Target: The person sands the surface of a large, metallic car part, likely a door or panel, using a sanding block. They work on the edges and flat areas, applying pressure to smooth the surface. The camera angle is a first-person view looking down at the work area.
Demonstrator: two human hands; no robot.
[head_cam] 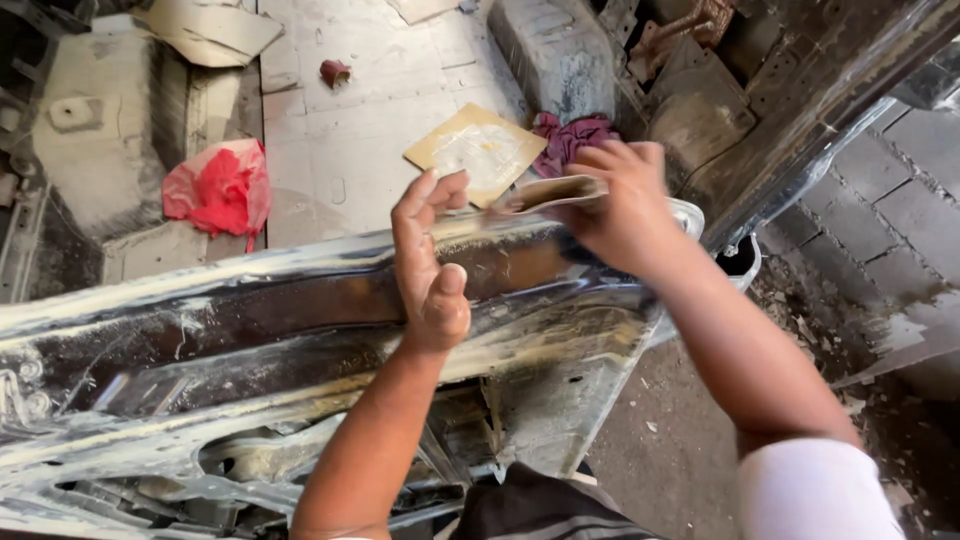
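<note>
**Operator:** Nearest to me is the dark cloth at my lap (pixel 545 510), then my two forearms reaching forward over the car door panel (pixel 250 340). The panel lies across the view, wet and streaked with pale sanding slurry, its inner cavities showing at the lower edge.

**Observer:** State of the hands?

**Operator:** The right hand (pixel 620 205) is clamped on a sheet of sandpaper (pixel 550 192), its fingers (pixel 610 160) curled over the sheet's far end, at the panel's upper edge. The left hand (pixel 432 265) stands upright just beside the sheet's free end, fingers apart and slightly bent. I cannot tell whether its fingertips touch the paper.

**Observer:** How does the sheet handle?

**Operator:** I judge it light, thin and limp. It sags between the hands and appears wet, so it is likely slippery and prone to tearing. Take hold near an end or along a folded edge, pinching flat. The panel itself looks stiff and heavy, with sharp sheet-metal edges.

**Observer:** Surroundings?

**Operator:** On the concrete floor (pixel 350 120) beyond the panel lie a second tan sheet (pixel 475 150), a magenta rag (pixel 570 135) and a red plastic bag (pixel 220 188). A white container rim (pixel 745 270) shows under the right forearm.
</note>
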